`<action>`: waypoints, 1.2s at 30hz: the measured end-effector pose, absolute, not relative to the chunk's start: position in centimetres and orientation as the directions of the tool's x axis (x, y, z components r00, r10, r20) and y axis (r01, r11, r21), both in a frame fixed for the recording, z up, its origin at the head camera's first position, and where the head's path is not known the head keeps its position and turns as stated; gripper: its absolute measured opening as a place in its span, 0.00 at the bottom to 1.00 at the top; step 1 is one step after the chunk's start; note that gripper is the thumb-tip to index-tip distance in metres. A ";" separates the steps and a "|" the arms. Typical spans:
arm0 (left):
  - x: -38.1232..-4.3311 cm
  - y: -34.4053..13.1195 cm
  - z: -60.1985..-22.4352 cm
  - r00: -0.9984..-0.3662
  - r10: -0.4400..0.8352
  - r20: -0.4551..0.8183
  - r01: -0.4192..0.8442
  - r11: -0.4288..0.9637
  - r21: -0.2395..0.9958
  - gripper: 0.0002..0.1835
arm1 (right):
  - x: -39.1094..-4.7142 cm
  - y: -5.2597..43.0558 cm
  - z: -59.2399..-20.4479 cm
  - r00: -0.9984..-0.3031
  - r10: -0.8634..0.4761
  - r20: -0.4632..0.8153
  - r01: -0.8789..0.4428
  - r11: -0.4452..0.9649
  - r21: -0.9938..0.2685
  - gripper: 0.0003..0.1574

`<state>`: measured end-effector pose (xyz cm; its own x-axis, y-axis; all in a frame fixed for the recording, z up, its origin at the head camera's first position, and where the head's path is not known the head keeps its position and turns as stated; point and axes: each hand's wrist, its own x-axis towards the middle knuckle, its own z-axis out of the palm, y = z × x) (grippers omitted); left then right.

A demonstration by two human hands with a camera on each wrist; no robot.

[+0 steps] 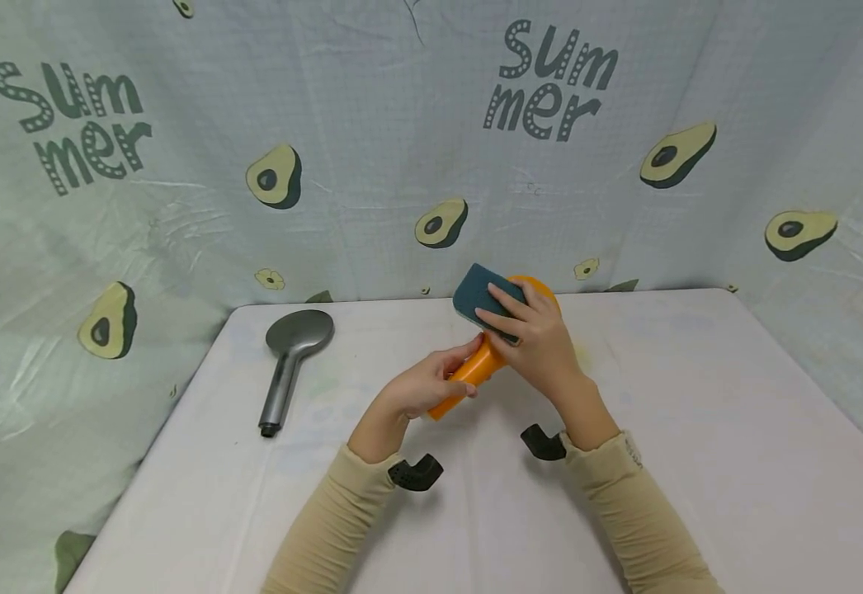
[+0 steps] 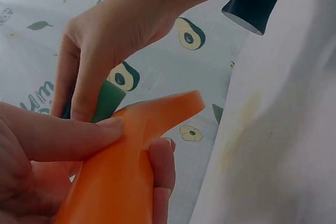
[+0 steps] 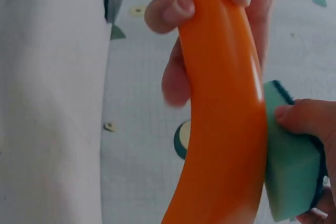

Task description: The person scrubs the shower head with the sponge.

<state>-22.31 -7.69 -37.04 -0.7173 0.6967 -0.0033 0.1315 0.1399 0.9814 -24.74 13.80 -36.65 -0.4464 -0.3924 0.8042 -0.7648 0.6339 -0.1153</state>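
Orange shower head (image 1: pixel 478 367); against it, green/dark-teal sponge (image 3: pixel 291 169). Left of it: grey shower head (image 1: pixel 299 332). Behind it: pale avocado-print sheet (image 1: pixel 365 165).

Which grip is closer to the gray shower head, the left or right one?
Left. The left grip is to the right of the gray shower head, holding the orange handle; the right grip is farther right, holding a green sponge.

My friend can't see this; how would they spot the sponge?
Over the white table, find the right hand. It holds the sponge against the orange handle. Unlike that smooth, shiny handle, it is a block with a dark teal face and lighter green body.
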 end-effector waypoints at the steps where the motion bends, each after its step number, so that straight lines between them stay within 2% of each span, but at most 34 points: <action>1: -22.3 -7.7 -37.0 -0.716 0.698 -0.001 0.135 0.140 0.981 0.40 | -24.7 13.9 -36.6 -0.470 -0.374 0.799 -0.752 0.644 -0.141 0.23; 7: -22.2 -8.0 -36.9 -0.718 0.696 -0.022 0.108 0.142 0.984 0.40 | -25.1 16.1 -36.8 -0.666 -0.154 0.729 -0.592 0.704 -0.393 0.24; 11: -22.3 -8.4 -37.0 -0.752 0.656 -0.057 0.054 0.147 0.988 0.39 | -25.4 17.4 -37.0 -0.714 -0.059 0.697 -0.545 0.672 -0.502 0.25; 18: -22.6 -8.7 -37.0 -0.852 0.507 -0.133 -0.146 0.013 0.989 0.39 | -25.7 18.2 -37.2 -0.693 0.033 0.720 -0.564 0.596 -0.571 0.27; 24: -22.9 -8.5 -37.1 -0.911 0.361 -0.197 -0.244 -0.087 0.966 0.35 | -25.7 18.2 -37.2 -0.667 0.050 0.743 -0.586 0.580 -0.565 0.26; 31: -23.2 -8.2 -37.2 -0.931 0.271 -0.243 -0.298 -0.184 0.937 0.35 | -26.0 17.8 -37.4 -0.650 0.036 0.759 -0.607 0.575 -0.548 0.25; 36: -23.2 -8.1 -37.4 -0.927 0.273 -0.258 -0.323 -0.225 0.919 0.26 | -26.0 17.6 -37.4 -0.630 0.039 0.776 -0.628 0.562 -0.538 0.25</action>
